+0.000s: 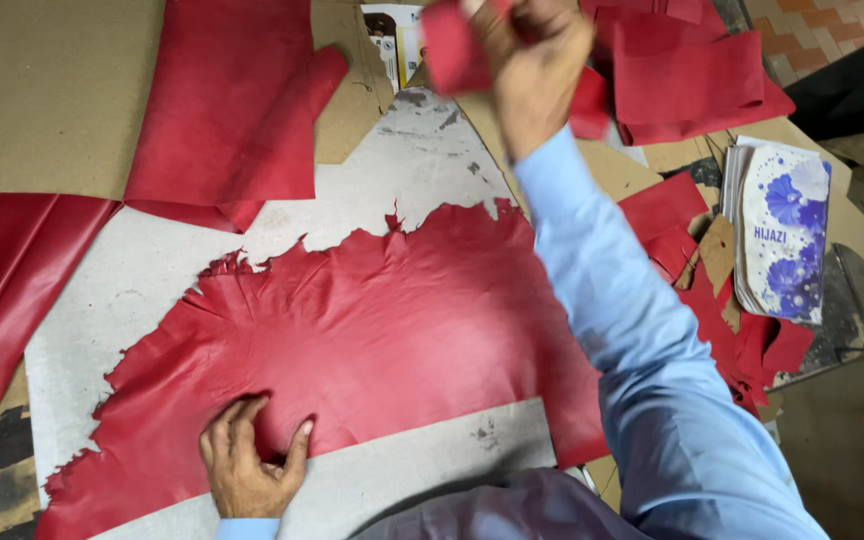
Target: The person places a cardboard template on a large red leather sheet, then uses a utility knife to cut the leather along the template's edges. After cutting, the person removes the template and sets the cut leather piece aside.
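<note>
Right hand (532, 60) grip pinches red piece (452, 50); hide (402, 330) lies below.

Large red leather hide (392, 350), ragged-edged, spread flat on the grey cutting board (422, 160), near edge cut straight. Small red leather piece (452, 50), held up above the board's far end.

Worn grey worktable (422, 160) over brick-tiled floor (812, 40), cardboard sheets (42, 90).

Even, bright overhead light, soft shadows, slight motion blur up top.
</note>
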